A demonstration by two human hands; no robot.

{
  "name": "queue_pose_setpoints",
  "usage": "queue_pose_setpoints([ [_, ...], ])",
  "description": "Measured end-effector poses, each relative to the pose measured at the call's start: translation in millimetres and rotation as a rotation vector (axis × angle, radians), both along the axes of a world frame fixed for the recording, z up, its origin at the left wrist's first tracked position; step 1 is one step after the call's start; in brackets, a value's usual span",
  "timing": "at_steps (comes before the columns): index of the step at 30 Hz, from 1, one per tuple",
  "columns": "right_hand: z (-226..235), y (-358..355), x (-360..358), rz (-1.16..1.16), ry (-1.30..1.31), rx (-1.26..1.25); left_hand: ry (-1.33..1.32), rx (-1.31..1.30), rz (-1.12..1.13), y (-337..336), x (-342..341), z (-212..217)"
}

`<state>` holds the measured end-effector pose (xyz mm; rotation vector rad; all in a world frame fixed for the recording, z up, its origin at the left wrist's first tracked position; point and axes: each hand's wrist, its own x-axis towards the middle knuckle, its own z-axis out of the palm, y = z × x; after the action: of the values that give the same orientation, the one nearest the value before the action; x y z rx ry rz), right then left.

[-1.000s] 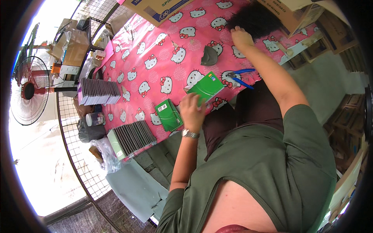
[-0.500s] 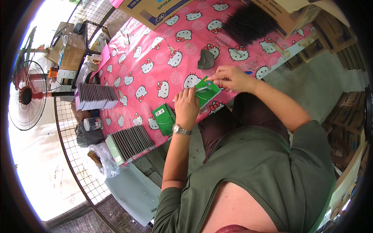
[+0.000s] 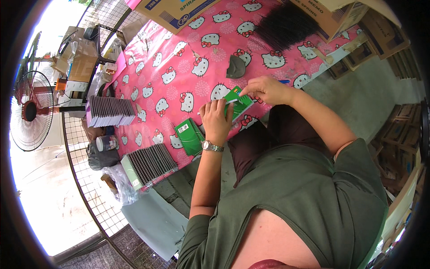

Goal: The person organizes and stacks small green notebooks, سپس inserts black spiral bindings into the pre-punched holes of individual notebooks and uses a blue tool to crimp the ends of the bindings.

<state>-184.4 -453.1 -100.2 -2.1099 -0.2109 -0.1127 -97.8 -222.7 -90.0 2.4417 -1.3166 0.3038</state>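
In front of me at the table edge lies a small green notebook (image 3: 244, 106), angled, with a white strip showing across its cover. My left hand (image 3: 216, 117), with a watch on its wrist, rests on the notebook's left end, its fingers bent and its thumb along the near side. At the notebook's far right corner is my right hand (image 3: 268, 91), fingers drawn together and its index fingertip on the edge; what lies under the fingertips is hidden. A second green notebook (image 3: 189, 137) lies flat beside my left wrist.
Two rows of spiral notebooks stand at left, one near (image 3: 151, 165) and one farther (image 3: 110, 112). A grey curved piece (image 3: 236, 67) and black wire spirals (image 3: 286, 27) lie beyond my hands. A blue pen (image 3: 284, 81) is by my right wrist. Cardboard boxes (image 3: 179, 13) stand at the back.
My left hand's thumb has spread away from its fingers. My right hand has shifted slightly, its index finger now stretched toward the notebook's edge. The notebook's white strip has moved slightly.
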Motion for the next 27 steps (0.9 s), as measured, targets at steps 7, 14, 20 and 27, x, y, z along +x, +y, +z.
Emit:
queue_pose_setpoints([
  [7,8,11,-4,-0.033,0.034,0.227,-0.06,-0.1,-0.077,-17,-10,-7],
  [14,29,32,-12,-0.052,-0.063,-0.289,0.015,-0.028,-0.093,-11,-11,-3],
  [20,-27,-7,68,-0.139,0.064,-0.307,0.08,0.013,-0.138,-8,-6,-3],
  [27,-22,-11,97,0.102,0.199,-0.555,0.054,-0.005,0.133,14,-13,-4],
])
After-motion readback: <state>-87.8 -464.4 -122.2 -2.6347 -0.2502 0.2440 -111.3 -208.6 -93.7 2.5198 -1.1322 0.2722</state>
